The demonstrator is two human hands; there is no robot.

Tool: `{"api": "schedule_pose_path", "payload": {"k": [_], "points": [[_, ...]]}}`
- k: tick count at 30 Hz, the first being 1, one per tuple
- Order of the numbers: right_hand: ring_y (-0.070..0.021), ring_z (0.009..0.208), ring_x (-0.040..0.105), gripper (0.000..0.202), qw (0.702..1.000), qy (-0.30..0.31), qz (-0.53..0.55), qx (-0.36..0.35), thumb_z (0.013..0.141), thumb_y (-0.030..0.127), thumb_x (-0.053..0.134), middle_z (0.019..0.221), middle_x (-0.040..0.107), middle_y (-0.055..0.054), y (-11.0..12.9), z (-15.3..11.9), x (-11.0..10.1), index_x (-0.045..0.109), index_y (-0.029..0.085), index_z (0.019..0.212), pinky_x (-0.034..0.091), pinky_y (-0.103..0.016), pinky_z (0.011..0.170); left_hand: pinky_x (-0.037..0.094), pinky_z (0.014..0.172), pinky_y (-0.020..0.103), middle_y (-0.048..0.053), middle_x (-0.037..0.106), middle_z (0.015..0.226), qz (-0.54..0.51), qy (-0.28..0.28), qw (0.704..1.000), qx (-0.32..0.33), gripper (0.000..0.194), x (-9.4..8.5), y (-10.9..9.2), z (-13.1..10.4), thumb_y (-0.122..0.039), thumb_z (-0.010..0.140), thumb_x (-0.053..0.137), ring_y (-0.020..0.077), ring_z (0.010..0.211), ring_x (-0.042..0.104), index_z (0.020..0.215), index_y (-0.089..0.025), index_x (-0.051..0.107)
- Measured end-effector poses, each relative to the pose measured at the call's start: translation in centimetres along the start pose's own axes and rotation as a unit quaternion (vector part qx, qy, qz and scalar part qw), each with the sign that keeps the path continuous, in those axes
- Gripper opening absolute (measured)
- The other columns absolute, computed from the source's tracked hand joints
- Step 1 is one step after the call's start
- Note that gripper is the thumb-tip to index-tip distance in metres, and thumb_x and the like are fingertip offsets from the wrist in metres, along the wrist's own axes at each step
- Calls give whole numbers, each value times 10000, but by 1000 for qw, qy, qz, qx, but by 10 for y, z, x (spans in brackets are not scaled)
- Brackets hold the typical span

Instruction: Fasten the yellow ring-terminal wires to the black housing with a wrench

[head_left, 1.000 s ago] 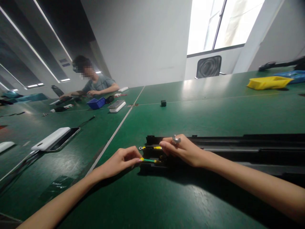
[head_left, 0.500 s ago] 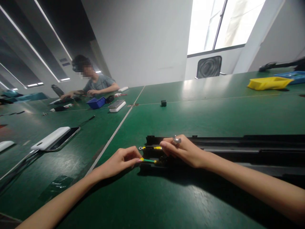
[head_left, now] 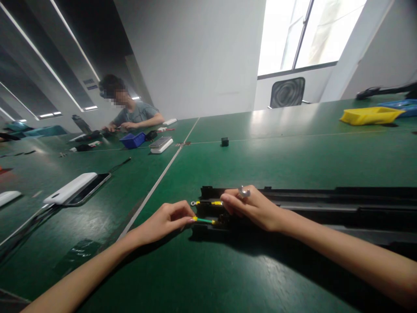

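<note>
My left hand (head_left: 167, 221) pinches the yellow end of a short green-and-yellow wire (head_left: 205, 221), thumb and fingertips closed on it. The wire's other end runs to a dark fitting in a long black channel-shaped part (head_left: 312, 213) lying on the table. My right hand (head_left: 250, 208) is closed over that part's left end. A silver open-ended wrench (head_left: 243, 191) sticks up out of the right fist; its lower end is hidden. Just above the held wire lies a second, yellow-and-black wire (head_left: 208, 203) with a ring terminal, its right end beside my right fingertips.
A white power bank and a phone (head_left: 89, 190) lie at left with cables. A small black block (head_left: 224, 141) stands farther back. A yellow tray (head_left: 371, 115) is at back right, a blue bin (head_left: 133, 140) at back left, near a seated co-worker (head_left: 135, 112).
Both hands stay almost where they were, on the wire and wrench. The view shifts very slightly. The co-worker's hands have come closer together.
</note>
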State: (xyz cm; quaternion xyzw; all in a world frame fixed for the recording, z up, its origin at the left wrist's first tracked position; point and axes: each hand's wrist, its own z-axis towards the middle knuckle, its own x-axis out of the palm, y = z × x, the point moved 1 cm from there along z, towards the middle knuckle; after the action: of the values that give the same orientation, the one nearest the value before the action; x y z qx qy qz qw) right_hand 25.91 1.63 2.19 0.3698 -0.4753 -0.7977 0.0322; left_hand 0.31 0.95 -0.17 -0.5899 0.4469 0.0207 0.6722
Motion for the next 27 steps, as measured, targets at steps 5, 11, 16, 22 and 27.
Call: {"api": "schedule_pose_path", "payload": {"k": [5,11,16,22,27], "points": [[-93,515,407,492,1000,-9,-5,-3,971,490,350,566,428,34,1,0,0,499,166,633,309,-206,502,359,544,198,-30,557,717,8,-3,1000,4,184,0,0,0,-326,918,568,114,605,493,897,-150,613],[-95,517,415,476,1000,-12,-1,-2,973,483,352,568,427,36,0,1,0,489,171,641,310,-205,499,366,542,199,-25,565,721,11,-5,1000,2,195,-1,0,0,-339,915,568,116,608,500,898,-151,620],[-97,515,418,497,1000,1,3,0,967,506,355,552,425,38,1,1,0,502,167,635,316,-211,510,374,544,199,-18,580,737,14,-7,1000,1,201,0,2,0,-344,914,564,119,614,508,896,-152,621],[-97,506,412,503,1000,7,3,4,965,506,360,540,410,40,1,0,1,501,167,621,316,-211,508,370,548,195,-22,575,738,14,-7,1000,8,183,0,2,0,-328,913,573,115,616,503,894,-152,619],[-98,516,420,521,1000,11,4,-6,965,528,347,554,427,34,1,0,0,499,167,621,324,-214,517,370,547,200,-16,583,743,21,-10,1000,3,201,0,1,0,-343,912,567,120,614,501,889,-152,621]]}}
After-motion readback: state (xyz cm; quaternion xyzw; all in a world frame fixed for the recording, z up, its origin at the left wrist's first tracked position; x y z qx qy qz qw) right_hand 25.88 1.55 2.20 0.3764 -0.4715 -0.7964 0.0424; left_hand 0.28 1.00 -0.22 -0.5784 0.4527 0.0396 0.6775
